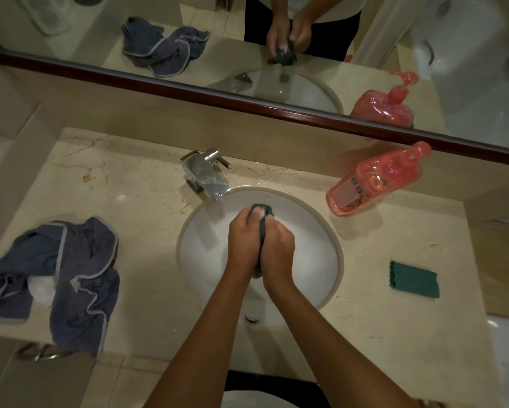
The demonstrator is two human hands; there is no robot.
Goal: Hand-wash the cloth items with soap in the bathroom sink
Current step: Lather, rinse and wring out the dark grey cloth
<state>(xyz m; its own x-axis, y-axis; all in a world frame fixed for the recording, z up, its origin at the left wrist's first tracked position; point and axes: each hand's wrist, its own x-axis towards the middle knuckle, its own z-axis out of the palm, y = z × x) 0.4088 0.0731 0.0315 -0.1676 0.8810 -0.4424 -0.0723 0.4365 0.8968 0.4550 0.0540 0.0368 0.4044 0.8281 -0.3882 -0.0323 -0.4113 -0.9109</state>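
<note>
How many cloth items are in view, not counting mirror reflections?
3: a dark cloth gripped in both hands over the sink, a blue-grey towel left on the counter, a folded green cloth right of the sink.

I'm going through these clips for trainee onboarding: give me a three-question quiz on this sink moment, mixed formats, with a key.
1. True or false: both hands grip the dark cloth over the sink.
2. Which lies on the counter right of the sink? A) green cloth B) grey towel C) tap
3. Fill in: the red soap bottle lies on its ____.

Key: 1 true; 2 A; 3 side.
</note>
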